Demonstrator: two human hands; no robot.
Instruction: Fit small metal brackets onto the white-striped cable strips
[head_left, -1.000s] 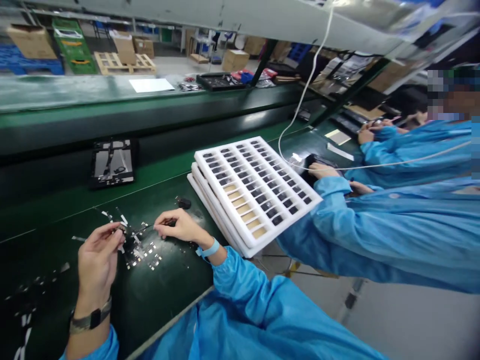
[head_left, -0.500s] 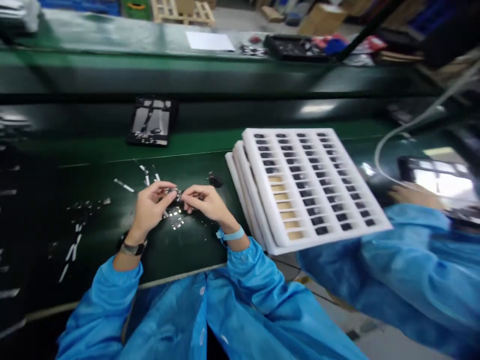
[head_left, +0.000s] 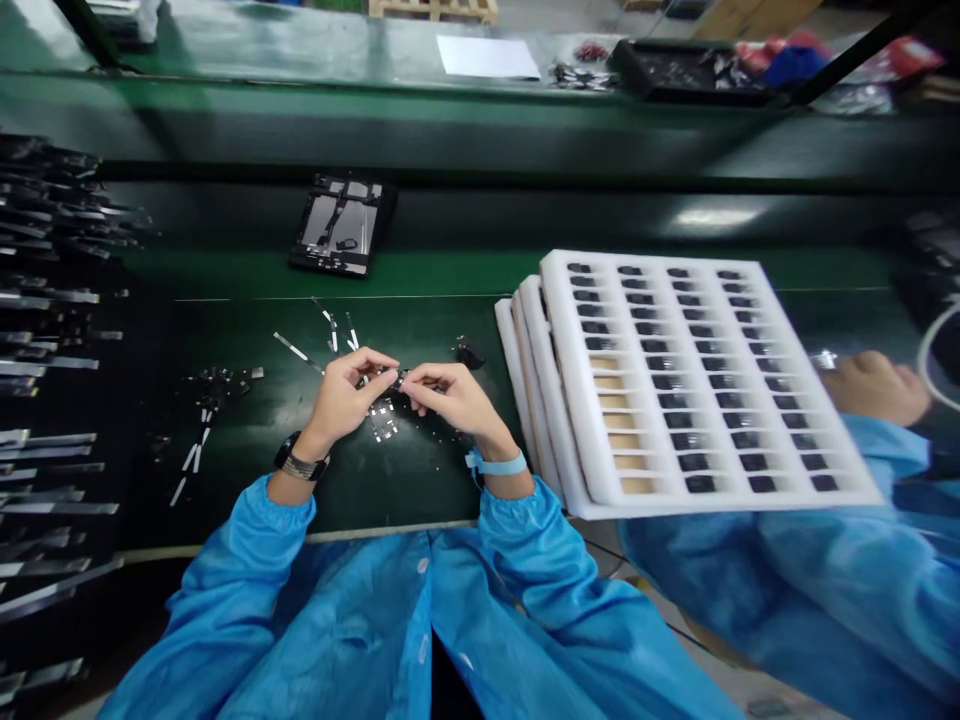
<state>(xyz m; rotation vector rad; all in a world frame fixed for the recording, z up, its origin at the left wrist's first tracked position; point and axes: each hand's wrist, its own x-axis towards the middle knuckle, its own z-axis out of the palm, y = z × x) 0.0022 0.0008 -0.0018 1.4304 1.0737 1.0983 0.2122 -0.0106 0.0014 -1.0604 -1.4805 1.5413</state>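
Observation:
Both my hands meet over the dark green bench. My left hand pinches a small dark part between thumb and fingers. My right hand pinches the same part from the right, and I cannot make out whether it also holds a thin tool. Under the hands lie several tiny silvery pieces. A small black piece rests just right of my hands. I wear a watch on the left wrist and a blue strap on the right.
A stack of white foam trays with rows of small dark parts stands to the right. A black framed panel lies on the belt behind. White strips are scattered left. Metal strips line the far left. A co-worker's hand shows at right.
My hands have come together from apart and now pinch one small part between them. The view has swung left and down, so the trays and the co-worker sit farther right.

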